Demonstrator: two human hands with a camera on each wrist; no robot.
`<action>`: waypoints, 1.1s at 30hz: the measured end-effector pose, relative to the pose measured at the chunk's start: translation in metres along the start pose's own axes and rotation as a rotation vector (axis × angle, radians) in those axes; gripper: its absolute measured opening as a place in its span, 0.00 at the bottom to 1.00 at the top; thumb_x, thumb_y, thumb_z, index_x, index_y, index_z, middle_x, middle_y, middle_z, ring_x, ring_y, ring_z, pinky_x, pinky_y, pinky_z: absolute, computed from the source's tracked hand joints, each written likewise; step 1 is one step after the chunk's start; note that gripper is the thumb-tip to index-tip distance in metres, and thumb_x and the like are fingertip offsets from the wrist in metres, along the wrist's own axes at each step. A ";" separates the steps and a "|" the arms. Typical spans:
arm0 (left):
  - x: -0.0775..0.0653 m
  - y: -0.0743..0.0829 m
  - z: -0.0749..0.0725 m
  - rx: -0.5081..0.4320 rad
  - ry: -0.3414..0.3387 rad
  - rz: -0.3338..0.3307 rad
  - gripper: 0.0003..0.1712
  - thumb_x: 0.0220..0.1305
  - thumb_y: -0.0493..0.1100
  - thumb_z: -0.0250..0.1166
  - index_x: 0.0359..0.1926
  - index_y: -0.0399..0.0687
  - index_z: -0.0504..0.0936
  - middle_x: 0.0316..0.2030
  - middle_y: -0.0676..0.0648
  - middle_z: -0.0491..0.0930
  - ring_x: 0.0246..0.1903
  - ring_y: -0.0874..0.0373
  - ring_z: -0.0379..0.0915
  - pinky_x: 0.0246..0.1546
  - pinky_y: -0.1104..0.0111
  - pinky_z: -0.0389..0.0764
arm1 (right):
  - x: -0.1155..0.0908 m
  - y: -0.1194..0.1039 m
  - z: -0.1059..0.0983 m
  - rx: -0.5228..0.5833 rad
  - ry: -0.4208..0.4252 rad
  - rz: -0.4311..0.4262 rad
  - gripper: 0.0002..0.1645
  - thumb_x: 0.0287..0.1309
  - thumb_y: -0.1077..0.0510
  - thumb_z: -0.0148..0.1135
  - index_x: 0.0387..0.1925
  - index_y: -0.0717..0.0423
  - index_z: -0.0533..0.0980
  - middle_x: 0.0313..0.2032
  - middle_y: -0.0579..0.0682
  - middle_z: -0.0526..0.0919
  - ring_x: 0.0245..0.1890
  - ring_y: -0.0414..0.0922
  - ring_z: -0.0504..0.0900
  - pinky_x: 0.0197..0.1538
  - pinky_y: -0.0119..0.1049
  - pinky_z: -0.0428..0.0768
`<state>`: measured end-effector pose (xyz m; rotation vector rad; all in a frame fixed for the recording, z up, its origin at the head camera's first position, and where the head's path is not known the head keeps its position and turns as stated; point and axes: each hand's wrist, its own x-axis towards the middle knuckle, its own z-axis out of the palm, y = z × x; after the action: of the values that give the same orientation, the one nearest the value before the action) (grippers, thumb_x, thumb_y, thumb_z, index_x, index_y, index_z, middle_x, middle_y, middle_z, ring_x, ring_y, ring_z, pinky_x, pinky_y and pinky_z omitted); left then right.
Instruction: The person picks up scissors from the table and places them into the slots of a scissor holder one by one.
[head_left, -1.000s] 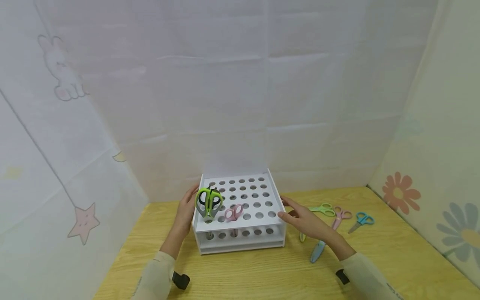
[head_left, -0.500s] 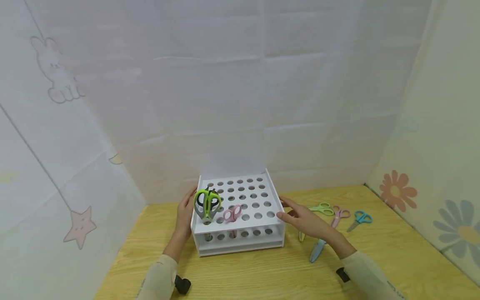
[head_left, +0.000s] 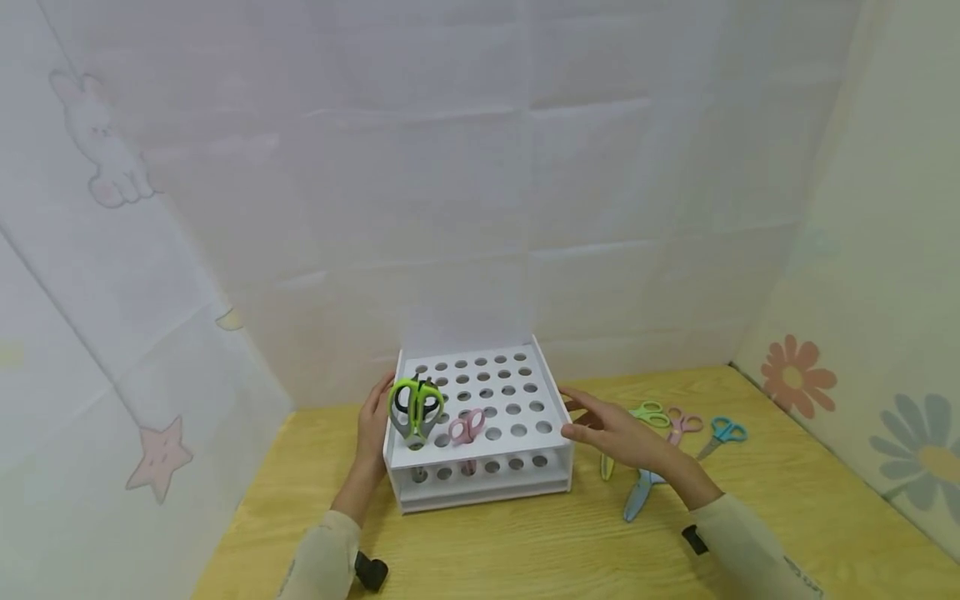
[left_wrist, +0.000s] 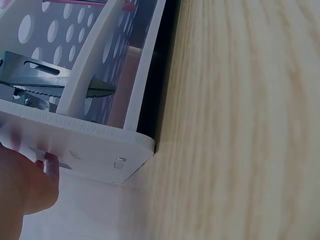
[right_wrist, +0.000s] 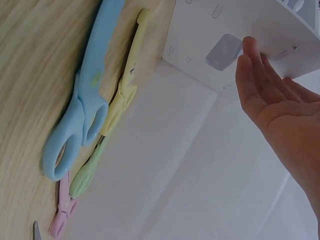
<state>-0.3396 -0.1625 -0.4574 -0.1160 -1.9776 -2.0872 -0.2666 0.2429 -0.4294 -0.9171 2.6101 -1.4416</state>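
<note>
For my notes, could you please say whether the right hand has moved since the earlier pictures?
Yes: the right hand shifted slightly rightward, covering more of the green-handled scissors.

In the head view, cannot clearly make out the finger ends of the left hand (head_left: 372,421) at the outer left side of the white rack (head_left: 480,494). Cannot follow the green scissors (head_left: 651,414) or yellow scissors (head_left: 607,467) behind the right hand (head_left: 618,435), nor see the handles of the blue scissors (head_left: 639,496), covered by the right wrist. Cannot read the lettering on the right sleeve (head_left: 750,546), too small and cut off at the near end. In the left wrist view, find the left hand and a serrated blade (left_wrist: 37,79) cropped by the frame. In the right wrist view, get just a metal tip (right_wrist: 36,231).
</note>
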 end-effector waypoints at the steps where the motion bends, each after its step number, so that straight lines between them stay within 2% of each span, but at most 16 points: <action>1: 0.001 -0.005 -0.001 -0.007 0.010 -0.001 0.26 0.81 0.49 0.50 0.73 0.46 0.71 0.70 0.45 0.70 0.70 0.51 0.61 0.69 0.58 0.60 | 0.000 -0.001 0.000 -0.004 -0.005 -0.007 0.41 0.75 0.53 0.59 0.80 0.57 0.53 0.65 0.60 0.74 0.54 0.53 0.82 0.52 0.41 0.81; 4: 0.001 -0.015 -0.002 -0.014 0.024 0.015 0.26 0.81 0.51 0.50 0.72 0.48 0.72 0.68 0.45 0.72 0.68 0.52 0.63 0.68 0.59 0.62 | -0.001 -0.003 -0.002 -0.015 -0.013 -0.021 0.40 0.74 0.54 0.59 0.79 0.58 0.54 0.63 0.59 0.76 0.54 0.54 0.81 0.53 0.40 0.80; 9: -0.006 -0.022 -0.004 0.000 0.027 0.034 0.26 0.80 0.51 0.51 0.72 0.48 0.73 0.68 0.45 0.72 0.67 0.52 0.64 0.67 0.58 0.63 | -0.013 -0.002 -0.011 -0.062 0.010 -0.010 0.33 0.77 0.54 0.55 0.77 0.56 0.60 0.59 0.57 0.79 0.56 0.53 0.81 0.55 0.41 0.79; 13: -0.015 -0.027 -0.007 0.010 0.034 0.033 0.25 0.80 0.51 0.51 0.71 0.49 0.74 0.67 0.44 0.73 0.65 0.52 0.66 0.64 0.63 0.66 | -0.025 0.001 -0.018 -0.122 0.035 0.012 0.31 0.77 0.51 0.54 0.74 0.58 0.64 0.57 0.56 0.80 0.55 0.53 0.81 0.54 0.42 0.80; 16: -0.017 -0.028 -0.008 0.024 0.038 0.046 0.25 0.80 0.51 0.52 0.71 0.49 0.74 0.67 0.44 0.73 0.65 0.51 0.67 0.62 0.65 0.67 | -0.031 0.006 -0.018 -0.200 0.076 0.035 0.32 0.76 0.49 0.56 0.73 0.59 0.66 0.57 0.55 0.80 0.53 0.53 0.81 0.52 0.41 0.81; 19: -0.016 -0.027 -0.008 0.044 0.049 0.065 0.26 0.80 0.52 0.52 0.71 0.48 0.74 0.68 0.46 0.73 0.66 0.51 0.66 0.65 0.59 0.64 | -0.031 0.014 -0.016 -0.299 0.153 0.054 0.32 0.75 0.50 0.58 0.72 0.61 0.66 0.58 0.58 0.79 0.50 0.53 0.82 0.48 0.43 0.82; 22: -0.012 -0.027 -0.009 0.053 0.057 0.078 0.26 0.79 0.53 0.53 0.71 0.48 0.75 0.66 0.46 0.74 0.65 0.50 0.67 0.65 0.57 0.64 | -0.028 0.022 -0.015 -0.394 0.223 0.103 0.33 0.74 0.53 0.60 0.71 0.67 0.65 0.56 0.65 0.77 0.45 0.54 0.82 0.42 0.44 0.83; 24: -0.009 -0.026 -0.009 0.063 0.052 0.081 0.26 0.79 0.53 0.53 0.71 0.49 0.75 0.66 0.44 0.75 0.64 0.50 0.68 0.64 0.57 0.66 | -0.027 0.026 -0.016 -0.465 0.239 0.163 0.33 0.72 0.54 0.62 0.69 0.70 0.65 0.54 0.68 0.77 0.43 0.56 0.82 0.38 0.47 0.83; 28: -0.003 -0.023 -0.007 0.070 0.031 0.079 0.26 0.79 0.52 0.53 0.72 0.49 0.74 0.66 0.42 0.75 0.63 0.49 0.69 0.62 0.59 0.68 | -0.025 0.035 -0.016 -0.619 0.212 0.294 0.34 0.70 0.52 0.63 0.66 0.72 0.68 0.53 0.73 0.75 0.42 0.59 0.82 0.36 0.52 0.81; 33: 0.006 -0.020 -0.004 0.057 0.027 0.100 0.25 0.79 0.50 0.54 0.72 0.48 0.74 0.66 0.40 0.74 0.63 0.47 0.69 0.62 0.56 0.68 | -0.020 0.039 -0.013 -0.686 0.163 0.399 0.33 0.69 0.50 0.63 0.61 0.73 0.71 0.51 0.75 0.74 0.38 0.58 0.81 0.33 0.51 0.80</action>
<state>-0.3502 -0.1661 -0.4758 -0.1719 -1.9712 -1.9588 -0.2731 0.2787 -0.4575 -0.2451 3.2158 -0.5464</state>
